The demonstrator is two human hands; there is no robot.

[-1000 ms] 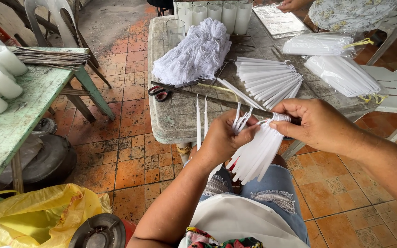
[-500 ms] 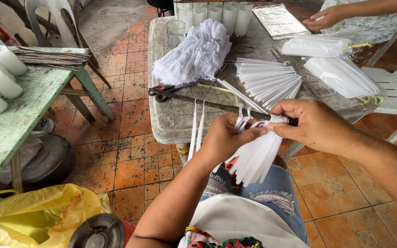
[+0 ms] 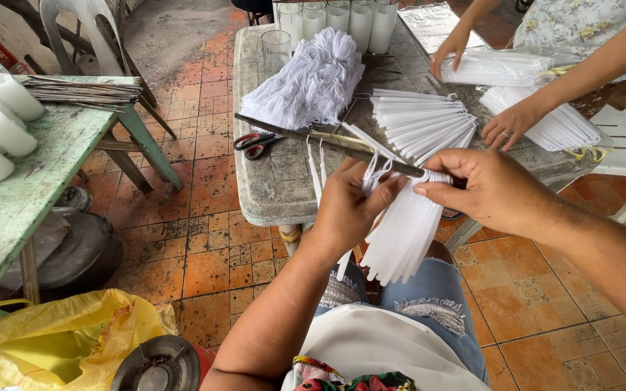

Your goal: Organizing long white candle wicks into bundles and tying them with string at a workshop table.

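Presently, candles: white tapers hung from a rod, at 6 o'clock below both hands.
Left hand: pinched wick loops.
Right hand: at 3 o'clock, gripped the rod.

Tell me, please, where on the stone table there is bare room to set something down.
The stone table is bare at its near left corner, between the red scissors and the front edge. The far half is crowded: white string heap, glass jars, fanned candles, and another person's hands at the right.

Slim white candles hanging by wick loops from a thin rod, bunched together
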